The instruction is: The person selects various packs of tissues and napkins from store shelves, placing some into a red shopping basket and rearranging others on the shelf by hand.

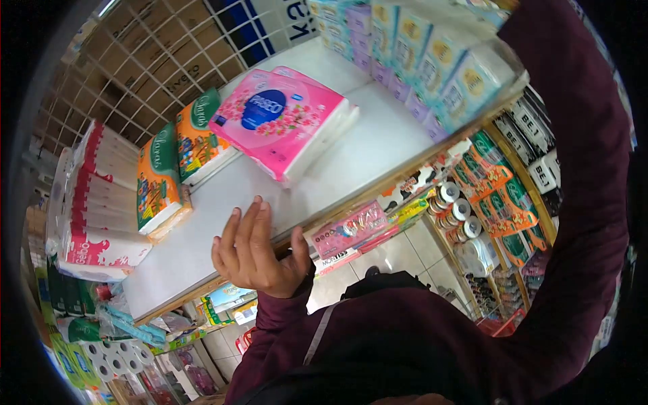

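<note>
My left hand (255, 253) is over the front edge of the white shelf (250, 192), fingers apart and nothing in it. Beyond its fingertips lie pink Paseo tissue packs (283, 118), one on another. Two orange and green tissue packs (160, 179) lean side by side to the left of the pink ones. My right arm, in a dark maroon sleeve (584, 148), reaches up along the right side past wrapped light-blue boxes (439, 67); the hand at its end is out of view.
White and red tissue packs (101, 202) stand at the shelf's left end. A white wire grid (162, 61) with cartons behind it rises at the back. Lower shelves hold toilet rolls (115, 358) and ribbon-like rolls (459, 209). Tiled floor (395, 260) shows below.
</note>
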Available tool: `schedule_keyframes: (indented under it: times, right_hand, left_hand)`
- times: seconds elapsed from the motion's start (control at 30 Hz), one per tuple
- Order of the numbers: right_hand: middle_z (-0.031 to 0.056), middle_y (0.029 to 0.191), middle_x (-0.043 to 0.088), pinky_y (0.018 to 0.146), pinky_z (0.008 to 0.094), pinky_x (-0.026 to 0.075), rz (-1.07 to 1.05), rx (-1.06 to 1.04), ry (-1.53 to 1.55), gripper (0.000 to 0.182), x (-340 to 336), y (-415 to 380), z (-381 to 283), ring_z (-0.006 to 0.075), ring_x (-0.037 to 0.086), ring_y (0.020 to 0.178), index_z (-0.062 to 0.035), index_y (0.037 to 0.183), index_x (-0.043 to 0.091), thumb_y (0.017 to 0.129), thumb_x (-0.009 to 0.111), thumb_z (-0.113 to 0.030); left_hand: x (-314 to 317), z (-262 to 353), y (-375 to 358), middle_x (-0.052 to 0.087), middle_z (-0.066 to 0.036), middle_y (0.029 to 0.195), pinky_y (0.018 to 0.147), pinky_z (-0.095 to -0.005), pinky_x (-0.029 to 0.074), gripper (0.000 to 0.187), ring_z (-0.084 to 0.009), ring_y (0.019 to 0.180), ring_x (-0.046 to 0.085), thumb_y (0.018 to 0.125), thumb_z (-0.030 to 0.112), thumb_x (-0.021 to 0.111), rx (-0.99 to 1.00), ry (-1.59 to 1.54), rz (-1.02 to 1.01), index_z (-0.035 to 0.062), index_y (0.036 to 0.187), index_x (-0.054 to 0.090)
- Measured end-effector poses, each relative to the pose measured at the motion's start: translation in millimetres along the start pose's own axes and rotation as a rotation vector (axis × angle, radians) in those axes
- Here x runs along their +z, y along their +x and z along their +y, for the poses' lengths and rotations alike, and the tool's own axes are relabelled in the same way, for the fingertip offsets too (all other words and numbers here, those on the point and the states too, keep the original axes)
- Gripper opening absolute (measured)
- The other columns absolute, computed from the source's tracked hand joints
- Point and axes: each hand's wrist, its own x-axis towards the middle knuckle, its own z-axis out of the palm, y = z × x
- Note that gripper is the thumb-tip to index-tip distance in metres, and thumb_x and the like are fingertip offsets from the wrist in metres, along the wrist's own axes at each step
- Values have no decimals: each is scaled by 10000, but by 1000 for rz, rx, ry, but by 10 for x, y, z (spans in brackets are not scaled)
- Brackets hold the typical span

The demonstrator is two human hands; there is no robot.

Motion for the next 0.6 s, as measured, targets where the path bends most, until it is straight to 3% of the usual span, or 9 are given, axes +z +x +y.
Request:
schedule_keyframes:
  times: [0.1, 0.17, 0.2, 0.23, 0.3, 0.4, 0.43, 0.53, 0.6]
  right_hand:
    - [190, 1272, 419, 1023, 451, 253, 57, -69, 74, 588, -243, -605, 41, 277, 344, 1233, -84, 1209, 492, 828, 446, -529]
    - [197, 1223, 459, 994, 391, 341, 66, -241, 190, 483, -297, -914, 69, 243, 434, 1167, 37, 1210, 433, 879, 456, -313]
    - [209, 1191, 481, 986, 357, 360, 200, 377, 444, 359, -329, -1068, -82, 245, 474, 1129, 60, 1192, 435, 887, 419, -129]
    - [209, 1191, 481, 986, 357, 360, 210, 411, 439, 359, -385, -1330, 129, 245, 474, 1129, 60, 1192, 435, 887, 419, -129]
    - [324, 1348, 175, 993, 521, 258, 43, -298, 575, 1199, -600, -2252, 796, 393, 231, 1262, 79, 1333, 147, 584, 462, -803]
    - [232, 1352, 269, 969, 549, 258, 283, 94, 552, 787, -613, -3446, 838, 376, 281, 1249, -125, 1339, 314, 730, 581, -546]
    - [190, 1293, 391, 997, 385, 291, 691, 545, 265, 668, -319, -3790, 587, 250, 390, 1205, -11, 1310, 300, 824, 500, -423]
    - [202, 1358, 294, 1015, 418, 240, 697, 777, 246, 832, -474, -4917, 430, 317, 271, 1274, 4, 1336, 231, 784, 480, -566]
    - [190, 1335, 334, 1015, 429, 248, 796, 881, 213, 704, -345, -5449, 194, 297, 311, 1254, -25, 1328, 277, 841, 426, -511]
  left_hand:
    - [24, -5, -9, 636, -64, 943, 871, -393, 334, 365, -274, 920, 567, 777, 343, 543, 37, -15, 30, 47, 981, 601]
    - [28, -4, 1, 634, -83, 951, 844, -388, 369, 354, -285, 896, 570, 785, 319, 549, 83, -25, 80, 27, 979, 600]
    - [45, -6, -4, 634, -83, 951, 844, -388, 369, 354, -285, 896, 570, 785, 319, 549, 102, -53, 69, 27, 979, 600]
    - [68, -1, -14, 638, -63, 944, 862, -387, 341, 367, -269, 906, 569, 800, 359, 537, 85, -68, 106, 45, 981, 596]
    - [91, -9, -11, 641, -48, 929, 857, -384, 334, 383, -259, 897, 572, 820, 394, 524, 104, -69, 162, 51, 977, 594]
    - [104, -10, 2, 640, -61, 915, 806, -378, 372, 386, -268, 860, 579, 828, 386, 523, 158, -91, 197, 32, 959, 602]
    - [110, 7, 11, 639, -67, 909, 777, -375, 389, 387, -271, 842, 581, 829, 383, 524, 157, -95, 225, 24, 947, 608]
    - [109, 23, 19, 634, -83, 881, 729, -383, 404, 363, -288, 811, 578, 829, 371, 537, 154, -58, 256, 33, 925, 625]
    - [90, 40, 3, 632, -84, 880, 721, -383, 408, 347, -288, 811, 578, 826, 364, 546, 141, -72, 248, 41, 921, 629]
